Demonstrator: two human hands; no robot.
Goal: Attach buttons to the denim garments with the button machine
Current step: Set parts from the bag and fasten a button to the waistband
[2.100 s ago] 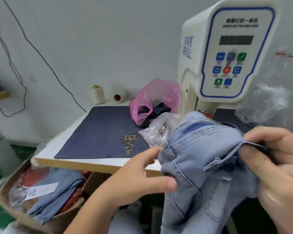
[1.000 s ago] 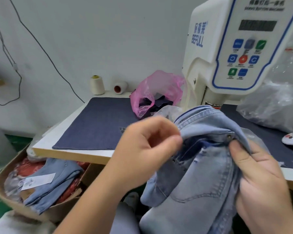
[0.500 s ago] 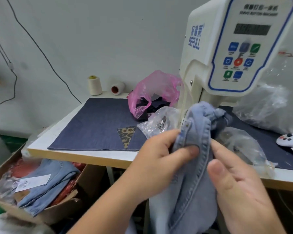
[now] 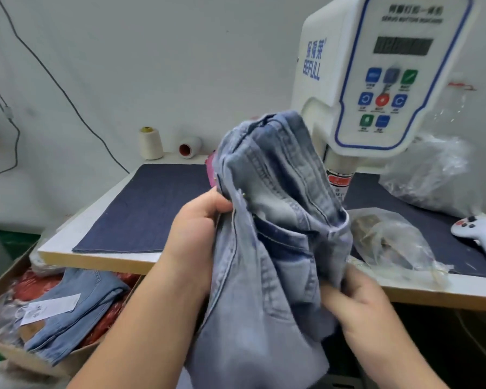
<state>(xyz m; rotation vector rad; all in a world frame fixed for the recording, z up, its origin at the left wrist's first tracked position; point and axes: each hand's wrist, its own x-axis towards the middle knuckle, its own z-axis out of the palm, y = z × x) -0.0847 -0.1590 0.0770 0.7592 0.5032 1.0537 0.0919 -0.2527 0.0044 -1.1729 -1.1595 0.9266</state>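
Note:
A light-blue denim garment (image 4: 275, 220) is bunched upright in front of me, reaching up to the white button machine (image 4: 376, 80). My left hand (image 4: 197, 228) grips its left edge near the waistband. Lower down, my right hand (image 4: 359, 313) clutches a fold of the cloth at the right side. The garment hides the machine's lower part and the pink bag behind it. A clear bag of small metal pieces (image 4: 387, 242) lies on the table just right of the denim.
A dark denim mat (image 4: 152, 209) covers the table (image 4: 96, 259). Two thread spools (image 4: 150, 143) stand at the back wall. A white handheld controller (image 4: 480, 237) lies at the right edge, near a crumpled clear bag (image 4: 432, 175). A cardboard box with folded denim (image 4: 76, 307) sits low on the left.
The garment has been lifted and turned, now standing taller and covering the pink bag. My right hand has dropped to a lower fold; my left hand has shifted onto the left edge.

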